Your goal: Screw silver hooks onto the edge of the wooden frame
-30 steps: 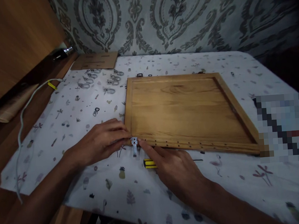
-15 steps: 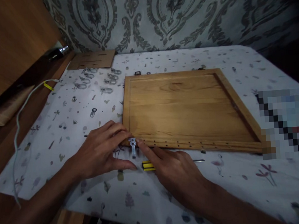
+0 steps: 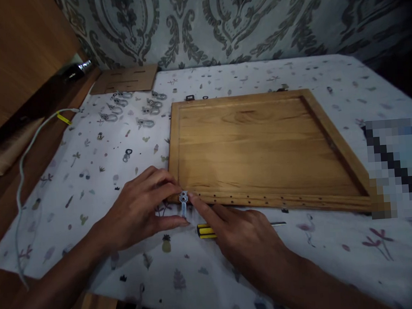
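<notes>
A small metal hook [image 3: 184, 208] with screw holes in its plate sits against the near left corner of the wooden board [image 3: 244, 147]. My left hand [image 3: 139, 208] holds the hook, forefinger by its plate and thumb by its lower end. With its forefinger stretched out, my right hand [image 3: 242, 227] touches the plate's right side; its other fingers are bent and partly hidden. Beneath that hand lies a screwdriver with a yellow and black handle [image 3: 206, 230]; the hand hides its middle. Small dark holes run along the board's near edge.
Several more metal hooks [image 3: 145, 123] lie on the patterned tablecloth [image 3: 179, 278] at the far left, near a cardboard piece [image 3: 125, 80]. A white cable [image 3: 23, 162] runs along the left side. Small metal fittings [image 3: 190, 98] lie by the board's far edge. Blurred blocks cover the right side.
My left thumb has come up against the hook's lower end, and the hook has turned slightly upright. My right forefinger stays at the plate. The view has shifted a little.
</notes>
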`<state>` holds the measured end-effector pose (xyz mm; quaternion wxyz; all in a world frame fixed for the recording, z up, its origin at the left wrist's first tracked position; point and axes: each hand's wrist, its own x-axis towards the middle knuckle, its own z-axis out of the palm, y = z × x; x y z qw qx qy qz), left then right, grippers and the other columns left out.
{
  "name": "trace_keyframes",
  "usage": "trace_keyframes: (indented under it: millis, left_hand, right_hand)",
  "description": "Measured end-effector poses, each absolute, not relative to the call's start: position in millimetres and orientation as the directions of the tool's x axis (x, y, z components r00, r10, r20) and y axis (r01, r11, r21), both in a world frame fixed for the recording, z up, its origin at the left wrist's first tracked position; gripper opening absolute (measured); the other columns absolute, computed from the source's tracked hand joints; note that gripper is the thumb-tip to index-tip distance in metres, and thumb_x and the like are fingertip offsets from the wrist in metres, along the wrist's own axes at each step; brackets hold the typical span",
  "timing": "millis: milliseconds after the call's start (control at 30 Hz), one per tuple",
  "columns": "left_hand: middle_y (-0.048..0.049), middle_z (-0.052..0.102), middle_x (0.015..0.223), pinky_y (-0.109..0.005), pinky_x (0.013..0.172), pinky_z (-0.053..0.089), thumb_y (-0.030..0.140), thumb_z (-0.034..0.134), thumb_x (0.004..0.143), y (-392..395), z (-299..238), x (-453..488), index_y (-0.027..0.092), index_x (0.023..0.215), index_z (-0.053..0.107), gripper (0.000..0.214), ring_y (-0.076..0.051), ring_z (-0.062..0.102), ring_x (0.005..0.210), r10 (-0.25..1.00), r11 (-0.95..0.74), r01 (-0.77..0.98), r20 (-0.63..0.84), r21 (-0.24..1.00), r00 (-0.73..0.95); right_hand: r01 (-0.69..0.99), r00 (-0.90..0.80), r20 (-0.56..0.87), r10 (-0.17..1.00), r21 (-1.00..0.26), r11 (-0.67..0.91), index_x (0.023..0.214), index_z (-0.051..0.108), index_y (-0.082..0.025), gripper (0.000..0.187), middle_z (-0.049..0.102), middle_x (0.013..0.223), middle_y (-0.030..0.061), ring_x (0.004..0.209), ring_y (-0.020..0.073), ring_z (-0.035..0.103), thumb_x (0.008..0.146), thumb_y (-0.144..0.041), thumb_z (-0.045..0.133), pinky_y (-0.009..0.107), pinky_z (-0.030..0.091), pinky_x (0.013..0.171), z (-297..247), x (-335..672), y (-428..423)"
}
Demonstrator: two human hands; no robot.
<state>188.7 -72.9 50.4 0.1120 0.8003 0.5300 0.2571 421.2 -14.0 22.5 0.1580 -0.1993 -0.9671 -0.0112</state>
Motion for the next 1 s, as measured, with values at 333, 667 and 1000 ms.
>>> trace_keyframes:
  millis: [333,667,1000]
  left_hand:
    - [-0.0078,0.067,0.106,-0.034,0.079,0.054,0.051,0.072,0.09,-72.8,50.2,188.9,0.021,0.105,0.07,0.033,-0.022,0.06,0.096,0.915,-0.393,0.79,0.283,0.471,0.287]
    - [-0.0065,0.065,0.102,-0.032,0.076,0.052,0.041,0.075,0.09,-70.9,55.3,190.2,0.019,0.097,0.068,0.024,-0.02,0.059,0.093,0.913,-0.404,0.782,0.262,0.475,0.312]
    - [-0.0075,0.065,0.103,-0.034,0.079,0.052,0.038,0.074,0.092,-70.8,56.2,189.7,0.017,0.098,0.068,0.022,-0.021,0.059,0.096,0.91,-0.413,0.776,0.26,0.478,0.324]
  right_hand:
    - [0.396,-0.867,0.31,0.39,-0.046,0.917,0.133,0.065,-0.008,0.071,0.072,0.073,-0.0005,0.049,0.0156,0.065,0.066,0.006,0.048,0.032,0.04,0.045,21.3,423.5,-14.3]
    - [0.397,-0.861,0.33,0.386,-0.037,0.917,0.13,0.068,-0.008,0.069,0.075,0.077,0.0011,0.053,0.0174,0.07,0.066,0.007,0.048,0.031,0.045,0.044,24.0,421.1,-13.6]
    - [0.352,-0.848,0.324,0.419,-0.246,0.903,0.136,0.063,-0.011,0.069,0.081,0.096,0.0074,0.077,0.0217,0.078,0.072,0.007,0.046,0.032,0.064,0.067,26.8,423.0,-8.8]
